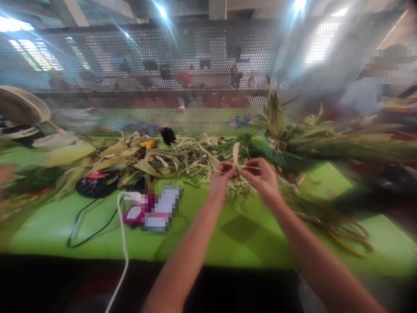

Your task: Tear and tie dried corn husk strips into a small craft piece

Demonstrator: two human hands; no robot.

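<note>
Both my hands meet over the green table (228, 243) near the middle of the view. My left hand (220, 179) is closed in a pinch on thin pale strips of a dried corn husk (236, 155), which stands up between the hands. My right hand (263, 178) is also closed, its fingers gripping the same husk strips from the right side. Loose husk pieces (241, 191) hang and lie just below the hands.
A long heap of dried husks and leaves (153, 158) runs across the table's back. Green corn plants (325, 143) lie at the right. A black pouch (96, 184), a phone with a white cable (123, 243), and a woven hat (21, 104) sit left. A person is far right.
</note>
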